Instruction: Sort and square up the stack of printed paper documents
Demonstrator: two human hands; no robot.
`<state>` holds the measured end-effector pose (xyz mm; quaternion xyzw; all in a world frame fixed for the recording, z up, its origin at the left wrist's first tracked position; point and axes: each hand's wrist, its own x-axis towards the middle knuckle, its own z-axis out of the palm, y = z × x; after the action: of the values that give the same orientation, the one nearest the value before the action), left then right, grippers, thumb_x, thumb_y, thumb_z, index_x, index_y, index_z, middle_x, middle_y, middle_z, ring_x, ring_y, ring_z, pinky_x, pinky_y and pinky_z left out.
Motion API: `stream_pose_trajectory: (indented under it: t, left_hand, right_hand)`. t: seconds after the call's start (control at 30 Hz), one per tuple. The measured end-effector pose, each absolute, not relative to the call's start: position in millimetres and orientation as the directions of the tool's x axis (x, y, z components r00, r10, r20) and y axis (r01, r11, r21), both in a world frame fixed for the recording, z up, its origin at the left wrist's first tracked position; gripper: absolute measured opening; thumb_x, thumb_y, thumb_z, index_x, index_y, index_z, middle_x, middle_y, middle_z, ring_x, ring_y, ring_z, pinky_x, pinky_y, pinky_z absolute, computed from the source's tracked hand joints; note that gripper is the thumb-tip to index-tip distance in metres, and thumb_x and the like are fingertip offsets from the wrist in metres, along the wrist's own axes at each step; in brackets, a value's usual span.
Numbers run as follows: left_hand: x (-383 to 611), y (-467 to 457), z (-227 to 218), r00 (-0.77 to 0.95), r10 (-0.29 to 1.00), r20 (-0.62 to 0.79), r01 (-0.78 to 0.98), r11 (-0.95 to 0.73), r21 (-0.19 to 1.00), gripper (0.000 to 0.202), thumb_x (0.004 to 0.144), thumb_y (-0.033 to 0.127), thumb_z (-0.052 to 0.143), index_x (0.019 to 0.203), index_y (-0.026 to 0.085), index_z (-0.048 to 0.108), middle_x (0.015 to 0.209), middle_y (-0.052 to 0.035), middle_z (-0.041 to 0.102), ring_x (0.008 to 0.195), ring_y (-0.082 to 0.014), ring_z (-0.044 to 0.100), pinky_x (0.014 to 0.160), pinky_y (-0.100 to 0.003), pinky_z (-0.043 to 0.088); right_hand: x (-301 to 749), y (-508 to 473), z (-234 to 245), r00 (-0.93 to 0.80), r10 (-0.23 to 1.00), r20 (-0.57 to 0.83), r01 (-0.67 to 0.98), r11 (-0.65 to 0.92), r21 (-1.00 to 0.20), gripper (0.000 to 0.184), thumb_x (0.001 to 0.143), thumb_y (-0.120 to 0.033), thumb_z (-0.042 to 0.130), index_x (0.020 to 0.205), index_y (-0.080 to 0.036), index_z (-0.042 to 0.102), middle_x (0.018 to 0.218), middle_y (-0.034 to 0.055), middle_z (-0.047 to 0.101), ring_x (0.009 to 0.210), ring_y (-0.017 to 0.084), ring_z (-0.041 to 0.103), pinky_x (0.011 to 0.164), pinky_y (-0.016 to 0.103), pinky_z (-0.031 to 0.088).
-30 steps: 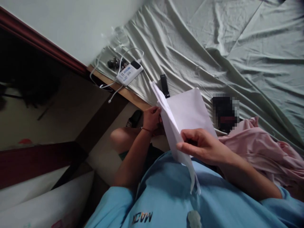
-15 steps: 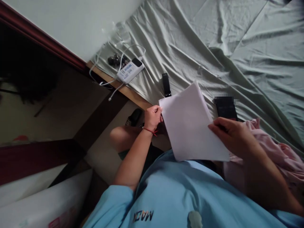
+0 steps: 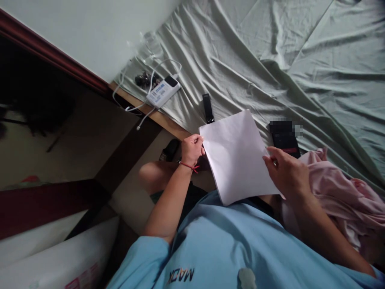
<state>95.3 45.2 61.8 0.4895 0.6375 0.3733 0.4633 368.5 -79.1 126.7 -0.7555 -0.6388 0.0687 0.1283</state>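
a white sheet of paper point(image 3: 237, 154) is held flat over the lap, in front of the light blue shirt point(image 3: 228, 249), at the edge of the bed. its left edge is pinched by the left hand point(image 3: 191, 149), whose fingers are curled closed on the paper near the upper left corner; a thin red string is seen around this wrist. the right edge is gripped by the right hand point(image 3: 285, 174), with the thumb laid on top of the sheet and the other fingers hidden under it, so the hand is closed on the paper.

just beyond the top left corner of the paper, a small black stick-like object point(image 3: 207, 108) is lying on the wrinkled pale green bedsheet point(image 3: 270, 52). near the right hand a dark phone point(image 3: 284, 136) is lying, partly blurred, and beside it a pink cloth point(image 3: 339, 192) is bunched. further away, at the bed corner, a white power bank point(image 3: 163, 91) with white cables is placed.
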Motion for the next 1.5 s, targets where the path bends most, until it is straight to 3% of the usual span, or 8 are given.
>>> stream_pose_trajectory:
  t: [0.17, 0.37, 0.93, 1.2, 1.37, 1.5]
  left_hand:
    - [95.4, 45.4, 62.3, -0.084, 0.968, -0.237, 0.267, 0.251, 0.930, 0.023, 0.086, 0.028, 0.060, 0.066, 0.017, 0.060, 0.039, 0.0052, 0.044, 0.031, -0.0095, 0.046, 0.031, -0.018, 0.022]
    - [94.0, 46.1, 59.6, -0.081, 0.969, -0.235, 0.271, 0.249, 0.930, 0.022, 0.087, 0.027, 0.061, 0.067, 0.017, 0.061, 0.041, 0.0055, 0.045, 0.032, -0.0082, 0.047, 0.031, -0.016, 0.023]
    - [94.7, 45.5, 63.3, -0.090, 0.968, -0.234, 0.278, 0.250, 0.928, 0.022, 0.085, 0.029, 0.061, 0.066, 0.017, 0.060, 0.042, 0.0049, 0.046, 0.031, -0.0085, 0.046, 0.031, -0.018, 0.023]
    - [92.9, 46.1, 58.6, -0.073, 0.973, -0.221, 0.270, 0.232, 0.934, 0.022, 0.084, 0.032, 0.061, 0.068, 0.018, 0.061, 0.041, 0.0050, 0.046, 0.032, -0.0098, 0.047, 0.032, -0.018, 0.023]
    - [93.0, 45.8, 59.7, -0.074, 0.971, -0.226, 0.293, 0.238, 0.926, 0.022, 0.085, 0.032, 0.060, 0.069, 0.018, 0.062, 0.041, 0.0052, 0.046, 0.032, -0.0095, 0.046, 0.033, -0.018, 0.023]
    - [92.5, 45.0, 57.8, -0.070, 0.974, -0.215, 0.289, 0.226, 0.930, 0.022, 0.086, 0.032, 0.061, 0.069, 0.018, 0.062, 0.043, 0.0051, 0.047, 0.032, -0.0098, 0.046, 0.033, -0.020, 0.024]
  right_hand:
    - [366.6, -82.9, 125.3, 0.137, 0.988, 0.068, 0.969, -0.119, -0.216, 0.030, 0.098, -0.033, 0.055, 0.119, -0.021, 0.073, 0.099, 0.0051, 0.078, 0.081, 0.023, 0.070, 0.062, 0.031, 0.037]
    - [362.5, -86.5, 125.4, 0.116, 0.989, 0.086, 0.983, -0.102, -0.153, 0.032, 0.099, -0.033, 0.056, 0.126, -0.025, 0.071, 0.093, 0.0030, 0.076, 0.075, 0.020, 0.067, 0.058, 0.031, 0.030]
    - [365.3, -87.3, 123.9, 0.119, 0.992, 0.029, 0.976, -0.111, -0.186, 0.035, 0.100, -0.035, 0.051, 0.126, -0.025, 0.072, 0.095, 0.0051, 0.075, 0.076, 0.019, 0.064, 0.058, 0.030, 0.029]
    - [368.7, -85.0, 119.6, 0.122, 0.992, 0.020, 0.930, -0.108, -0.351, 0.028, 0.097, -0.031, 0.055, 0.111, -0.026, 0.078, 0.103, 0.0062, 0.072, 0.087, 0.021, 0.064, 0.064, 0.030, 0.040]
    - [371.3, -82.5, 116.9, 0.144, 0.986, -0.089, 0.808, -0.169, -0.564, 0.027, 0.094, -0.034, 0.056, 0.105, -0.024, 0.078, 0.100, 0.0060, 0.073, 0.075, 0.017, 0.065, 0.066, 0.031, 0.046]
    - [374.4, -79.6, 113.4, 0.166, 0.973, -0.159, 0.779, -0.228, -0.583, 0.027, 0.089, -0.040, 0.058, 0.099, -0.020, 0.074, 0.092, 0.0068, 0.072, 0.065, 0.017, 0.060, 0.065, 0.032, 0.045]
